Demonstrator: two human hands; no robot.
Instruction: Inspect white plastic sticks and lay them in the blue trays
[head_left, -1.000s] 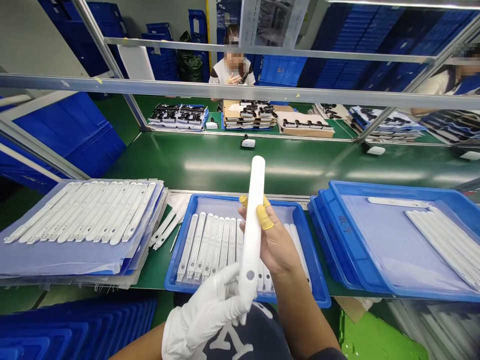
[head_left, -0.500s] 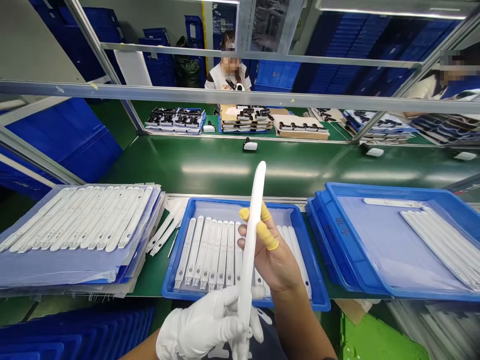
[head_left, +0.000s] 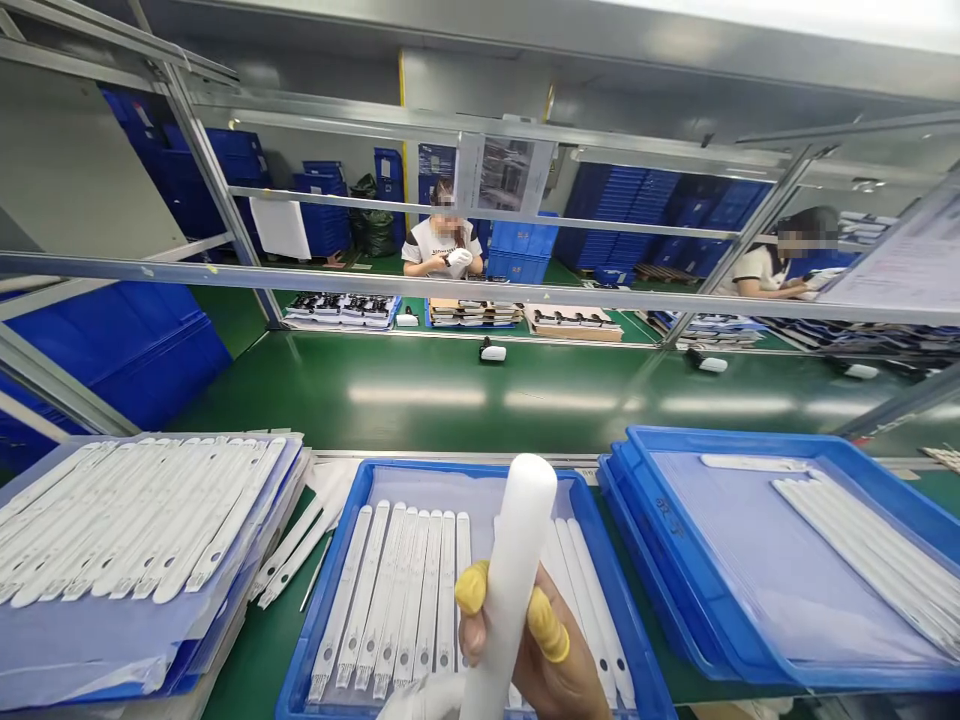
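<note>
A long white plastic part [head_left: 514, 570] stands upright at the bottom centre. My right hand [head_left: 544, 660], with yellow finger cots on thumb and fingers, is wrapped round it. Only a sliver of my white-gloved left hand [head_left: 420, 700] shows at the bottom edge, by the part's lower end; its fingers are out of view. Behind the part is a blue tray [head_left: 360, 500] holding a row of flat white strips [head_left: 409, 590].
A stack of sheets with white strips [head_left: 142, 520] lies at the left. Stacked blue trays [head_left: 750, 560] with more strips stand at the right. A green conveyor belt [head_left: 450, 390] runs beyond, with metal frame bars above. Two people work on the far side.
The camera has tilted upward, so hands and trays sit lower in the picture. My left hand has nearly dropped out of view. The white part stays upright in my right hand.
</note>
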